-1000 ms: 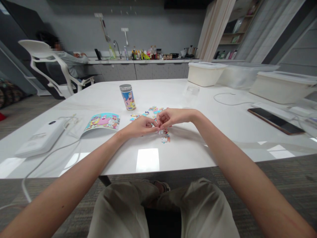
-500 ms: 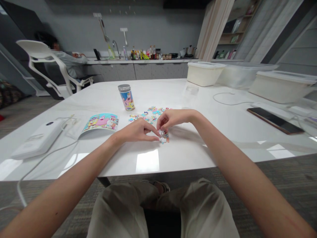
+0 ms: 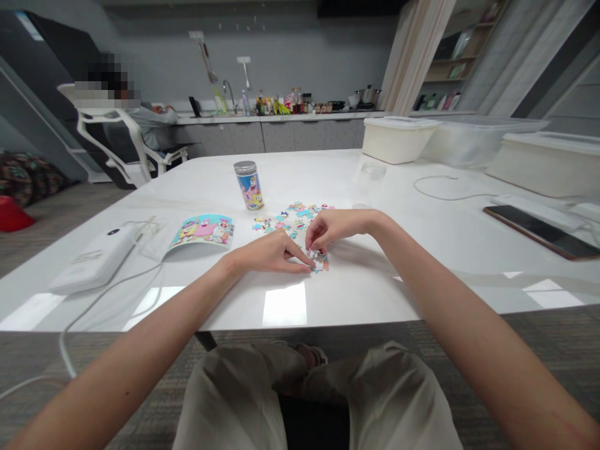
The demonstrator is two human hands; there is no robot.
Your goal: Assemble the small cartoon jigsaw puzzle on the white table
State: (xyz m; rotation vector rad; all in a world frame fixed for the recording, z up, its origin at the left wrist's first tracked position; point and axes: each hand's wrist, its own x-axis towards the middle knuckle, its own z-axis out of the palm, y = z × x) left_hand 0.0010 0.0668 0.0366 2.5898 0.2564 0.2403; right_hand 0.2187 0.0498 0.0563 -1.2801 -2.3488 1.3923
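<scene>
A small patch of joined jigsaw pieces (image 3: 320, 262) lies flat near the table's front edge. From the left, the thumb and index fingertip of my left hand (image 3: 274, 252) come close together at the patch's left edge. My right hand (image 3: 330, 226) bends over its upper edge, fingers pinched on a jigsaw piece that they mostly cover. Behind both hands, loose jigsaw pieces (image 3: 284, 220) are scattered, partly hidden by the right hand. A picture sheet (image 3: 204, 231) with cartoon figures curls up to the left, and a cartoon-printed can (image 3: 250, 187) with a metal lid stands farther back.
At the left sits a white power device (image 3: 96, 259) with cables. A phone (image 3: 544, 230) lies at the right; lidded bins (image 3: 398, 140) stand at the back right. A clear container (image 3: 372, 175) is beyond my right hand. Another person (image 3: 150, 128) sits at the far left.
The view has turned slightly left, shifting everything rightward in the picture. My left thumb and index finger have drawn closer together at the patch; my right hand stays pinched at its top.
</scene>
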